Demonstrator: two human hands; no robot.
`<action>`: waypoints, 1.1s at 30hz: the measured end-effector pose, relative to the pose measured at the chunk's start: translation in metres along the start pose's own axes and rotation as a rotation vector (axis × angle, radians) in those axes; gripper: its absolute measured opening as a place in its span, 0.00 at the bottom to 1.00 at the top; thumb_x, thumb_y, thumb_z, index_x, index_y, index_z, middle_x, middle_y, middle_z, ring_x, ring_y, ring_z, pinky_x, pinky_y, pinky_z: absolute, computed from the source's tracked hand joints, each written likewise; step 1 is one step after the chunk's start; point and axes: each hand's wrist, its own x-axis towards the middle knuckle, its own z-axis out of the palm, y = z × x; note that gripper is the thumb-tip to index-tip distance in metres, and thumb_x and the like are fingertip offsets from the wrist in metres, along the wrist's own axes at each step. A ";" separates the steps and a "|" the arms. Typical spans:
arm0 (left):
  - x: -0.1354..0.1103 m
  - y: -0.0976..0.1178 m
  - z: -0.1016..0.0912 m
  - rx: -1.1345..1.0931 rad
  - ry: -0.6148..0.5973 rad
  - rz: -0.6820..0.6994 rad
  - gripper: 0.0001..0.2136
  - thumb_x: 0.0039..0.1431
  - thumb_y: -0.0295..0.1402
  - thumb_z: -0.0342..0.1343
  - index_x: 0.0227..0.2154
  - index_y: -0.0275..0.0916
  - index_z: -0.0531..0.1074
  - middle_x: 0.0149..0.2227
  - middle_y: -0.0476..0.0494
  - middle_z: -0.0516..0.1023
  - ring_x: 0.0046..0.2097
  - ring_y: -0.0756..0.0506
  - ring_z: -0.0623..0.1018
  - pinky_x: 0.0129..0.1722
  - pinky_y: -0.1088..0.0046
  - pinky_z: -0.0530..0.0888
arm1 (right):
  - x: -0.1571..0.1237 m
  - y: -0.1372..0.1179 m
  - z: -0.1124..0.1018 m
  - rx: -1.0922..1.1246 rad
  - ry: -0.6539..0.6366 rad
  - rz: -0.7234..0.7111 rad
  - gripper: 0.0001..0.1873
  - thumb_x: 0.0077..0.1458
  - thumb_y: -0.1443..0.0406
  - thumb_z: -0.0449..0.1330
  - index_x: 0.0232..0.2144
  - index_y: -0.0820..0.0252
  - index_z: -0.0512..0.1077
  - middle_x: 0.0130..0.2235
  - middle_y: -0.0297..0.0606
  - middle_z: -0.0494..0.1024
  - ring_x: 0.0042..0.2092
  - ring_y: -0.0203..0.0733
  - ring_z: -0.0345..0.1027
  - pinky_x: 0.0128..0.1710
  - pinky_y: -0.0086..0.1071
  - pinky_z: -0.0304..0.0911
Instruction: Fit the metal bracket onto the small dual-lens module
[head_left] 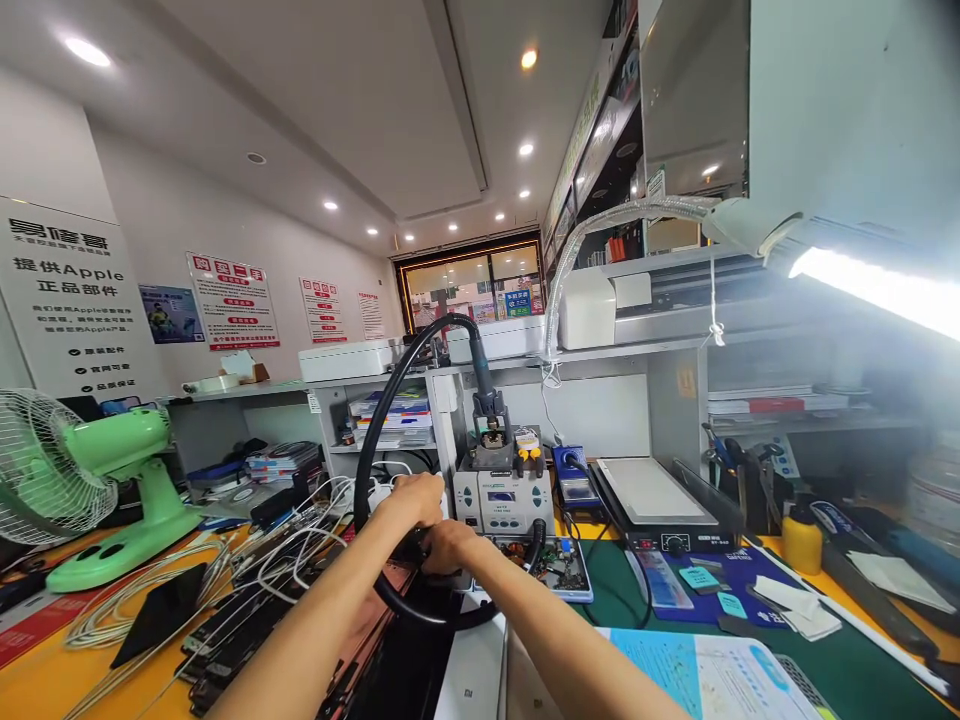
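Hands were found together at the centre of the bench, both arms stretched forward. The left hand was folded with knuckles uppermost; whether it gripped anything could not be told, as its palm side was hidden. The right hand, just below and beside it, had its fingers curled close about a dark object lying between the two hands, too shadowed to identify. A black hose looped round both hands, rising on their left, arching over and coming down to a handpiece seated upright in its cradle, probably parked there so that its nozzle touched nothing. That cradle sat atop a grey rework station directly beyond the right hand, near enough that its controls appeared within easy reach. Just right of the right hand lay a bare circuit board on the green mat. Further right stood a flat heating plate and a yellow bottle. Left of the left hand, white cables trailed loosely across the orange bench top, with a green fan well beyond them. Nearer the person than the right hand, a printed sheet lay flat. Overhead, right of both hands, a gooseneck lamp was bent over the work area, judged so placed to light it.
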 end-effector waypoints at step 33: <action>0.003 0.029 0.030 -0.026 -0.044 0.041 0.15 0.64 0.37 0.58 0.52 0.38 0.71 0.52 0.40 0.75 0.49 0.41 0.78 0.47 0.56 0.77 | -0.183 0.118 -0.025 0.164 0.419 -0.105 0.15 0.64 0.60 0.61 0.49 0.62 0.71 0.47 0.41 0.77 0.43 0.44 0.75 0.43 0.43 0.73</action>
